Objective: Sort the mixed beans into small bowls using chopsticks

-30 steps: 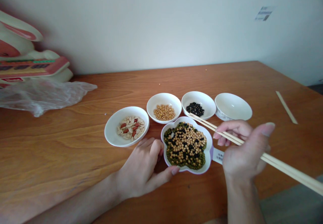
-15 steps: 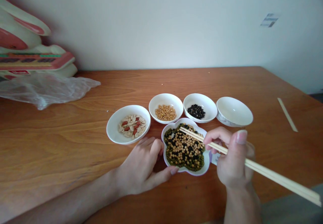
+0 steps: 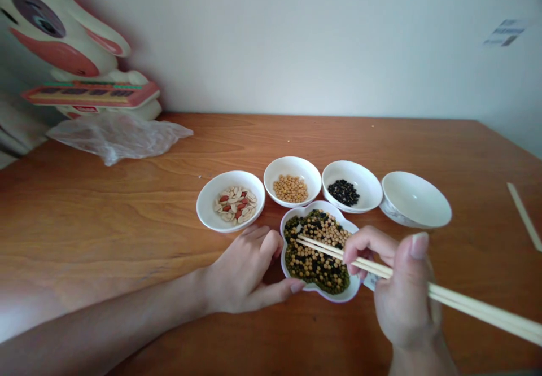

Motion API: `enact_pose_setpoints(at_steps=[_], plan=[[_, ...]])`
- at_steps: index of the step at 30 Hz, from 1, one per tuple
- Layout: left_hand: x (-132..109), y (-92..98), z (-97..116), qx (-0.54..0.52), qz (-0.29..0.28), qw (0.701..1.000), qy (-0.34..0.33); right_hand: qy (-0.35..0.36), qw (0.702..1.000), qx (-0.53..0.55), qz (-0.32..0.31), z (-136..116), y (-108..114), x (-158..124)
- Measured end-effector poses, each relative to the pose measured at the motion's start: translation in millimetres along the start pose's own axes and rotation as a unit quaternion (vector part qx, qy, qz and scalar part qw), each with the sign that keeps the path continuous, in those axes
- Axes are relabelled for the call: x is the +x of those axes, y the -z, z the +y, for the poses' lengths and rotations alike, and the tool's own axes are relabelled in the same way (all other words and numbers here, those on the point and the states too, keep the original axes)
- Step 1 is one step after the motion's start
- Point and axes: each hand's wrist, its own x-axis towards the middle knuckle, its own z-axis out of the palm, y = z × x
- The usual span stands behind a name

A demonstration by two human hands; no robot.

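A white flower-shaped dish (image 3: pixel 354 290) holds mixed small green, black and pale yellow beans (image 3: pixel 317 252). My left hand (image 3: pixel 245 271) steadies the dish from its left, thumb at the lower rim and curled fingers against the side. In my right hand (image 3: pixel 400 283) is a pair of wooden chopsticks (image 3: pixel 474 307), their tips close together among the beans on the dish's left part. Whether a bean sits between the tips I cannot tell. Just behind stand a bowl of yellow beans (image 3: pixel 290 188) and a bowl of black beans (image 3: pixel 344 193).
A bowl of peanuts (image 3: pixel 235 204) stands at the left of the row, an empty white bowl (image 3: pixel 417 198) at the right. Farther right lies a pale flat strip (image 3: pixel 524 215). A clear plastic bag (image 3: pixel 121 138) and a cow-shaped toy keyboard (image 3: pixel 97 95) occupy the back left.
The view has turned a little left, so everything appears shifted right. The chopstick tips have moved toward the near left within the dish. My left hand stays at the dish's edge.
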Motion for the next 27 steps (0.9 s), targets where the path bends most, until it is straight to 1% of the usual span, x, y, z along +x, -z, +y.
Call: enact_pose_setpoints(at_steps=[5,9,12,15,16,17,19,20,21,22,23,25,27], plan=[[-1,-0.4,0,-0.004,-0.008,1.0,0.004,-0.017,1.0,-0.009,-0.009,10,6,-2],[1,-1.2,0,-0.005,-0.006,1.0,-0.001,-0.017,0.999,-0.029,0.007,15,15,-5],[2,-2.1,1,-0.008,-0.003,1.0,-0.005,-0.021,0.999,-0.044,0.016,12,25,-7],[3,-2.3,1,-0.008,-0.005,1.0,-0.003,-0.02,0.998,-0.051,0.03,1,30,-10],[3,-2.2,1,-0.008,-0.006,1.0,-0.003,-0.023,0.997,-0.053,0.054,-3,30,-12],[3,-1.9,2,-0.008,-0.007,1.0,-0.003,-0.034,0.992,-0.062,0.103,-5,30,-13],[3,-1.3,2,-0.006,-0.005,1.0,-0.002,-0.04,0.988,-0.065,0.137,-4,33,-15],[3,-0.9,3,-0.006,-0.004,1.0,-0.002,-0.036,0.989,-0.069,0.126,-1,36,-16],[3,-0.6,3,-0.006,-0.004,1.0,-0.002,-0.018,0.995,-0.064,0.079,4,39,-17],[3,-0.4,3,-0.005,-0.002,1.0,-0.001,-0.01,0.997,-0.066,0.049,10,43,-17],[3,-0.2,3,-0.004,-0.001,1.0,0.0,0.001,0.997,-0.071,0.04,16,47,-17],[3,0.0,3,-0.001,-0.002,1.0,0.002,-0.004,0.997,-0.069,0.033,24,50,-17],[2,-0.1,3,0.001,0.0,1.0,0.002,-0.014,0.997,-0.06,0.036,27,45,-16]])
